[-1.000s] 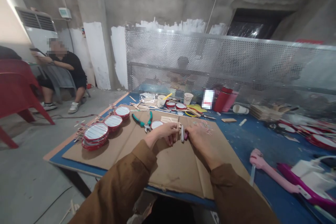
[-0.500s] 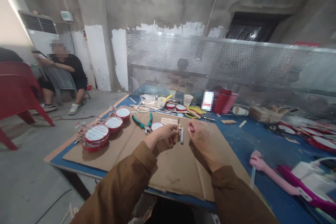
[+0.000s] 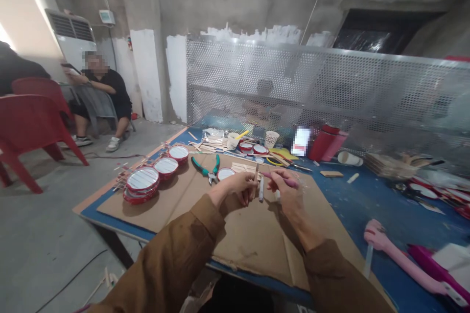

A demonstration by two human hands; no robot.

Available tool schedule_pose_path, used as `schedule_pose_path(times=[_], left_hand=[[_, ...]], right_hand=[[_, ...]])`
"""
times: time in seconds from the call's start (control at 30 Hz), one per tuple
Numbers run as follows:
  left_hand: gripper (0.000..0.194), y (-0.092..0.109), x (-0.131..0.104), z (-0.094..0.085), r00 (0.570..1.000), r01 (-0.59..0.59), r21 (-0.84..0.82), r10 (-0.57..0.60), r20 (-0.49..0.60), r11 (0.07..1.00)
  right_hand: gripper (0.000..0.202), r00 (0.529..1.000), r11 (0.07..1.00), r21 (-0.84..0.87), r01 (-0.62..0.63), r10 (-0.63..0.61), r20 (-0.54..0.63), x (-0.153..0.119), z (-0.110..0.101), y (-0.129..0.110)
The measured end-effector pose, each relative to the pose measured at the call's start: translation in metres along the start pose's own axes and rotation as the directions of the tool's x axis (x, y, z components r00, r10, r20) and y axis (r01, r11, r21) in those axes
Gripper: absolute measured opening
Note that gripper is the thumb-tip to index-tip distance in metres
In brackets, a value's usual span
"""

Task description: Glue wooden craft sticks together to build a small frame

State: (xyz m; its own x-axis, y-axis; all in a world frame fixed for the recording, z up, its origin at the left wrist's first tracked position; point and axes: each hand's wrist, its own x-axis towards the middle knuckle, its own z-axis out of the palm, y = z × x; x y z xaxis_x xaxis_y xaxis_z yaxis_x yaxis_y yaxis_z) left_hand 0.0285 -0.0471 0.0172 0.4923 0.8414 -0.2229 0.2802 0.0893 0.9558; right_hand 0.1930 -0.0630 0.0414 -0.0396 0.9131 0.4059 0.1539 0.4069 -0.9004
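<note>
Above the cardboard sheet (image 3: 246,249), my left hand (image 3: 237,188) is closed on a thin wooden stick (image 3: 256,172) that points upward from the fingers. My right hand (image 3: 290,200) pinches a slim pink pen-like tool (image 3: 290,180), its tip close to the stick. Between the hands stands a grey-white rod (image 3: 261,190); whether a finger holds it I cannot tell. Behind my left hand lie a red-rimmed white disc (image 3: 225,174), partly covered, and several flat wooden sticks (image 3: 244,168). Green-handled pliers (image 3: 206,168) rest open to the left.
Red-rimmed discs with sticks (image 3: 143,179) line the cardboard's left side. Paper cups (image 3: 272,138), a lit phone (image 3: 301,141) and a red bottle (image 3: 323,143) stand at the back. A pink glue gun (image 3: 400,259) lies right. A person (image 3: 106,80) sits far left.
My right hand has turned and opened out from a tighter curl, so the pink tool now shows, pointing toward the stick. The whole view has shifted, with things appearing further right.
</note>
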Motion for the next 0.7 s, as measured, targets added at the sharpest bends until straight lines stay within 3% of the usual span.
schedule_pose_path(times=[0.27, 0.7], left_hand=[[0.014, 0.006, -0.003, 0.002, 1.0, -0.001, 0.056, 0.002, -0.017, 0.998], [0.026, -0.001, 0.001, 0.001, 0.999, -0.036, 0.029, 0.036, 0.005, 0.999]], right_hand=[[0.026, 0.987, 0.977, -0.148, 0.151, -0.141, 0.073, -0.002, 0.003, 0.014], [0.027, 0.988, 0.977, -0.165, 0.133, -0.118, 0.098, -0.002, 0.003, 0.015]])
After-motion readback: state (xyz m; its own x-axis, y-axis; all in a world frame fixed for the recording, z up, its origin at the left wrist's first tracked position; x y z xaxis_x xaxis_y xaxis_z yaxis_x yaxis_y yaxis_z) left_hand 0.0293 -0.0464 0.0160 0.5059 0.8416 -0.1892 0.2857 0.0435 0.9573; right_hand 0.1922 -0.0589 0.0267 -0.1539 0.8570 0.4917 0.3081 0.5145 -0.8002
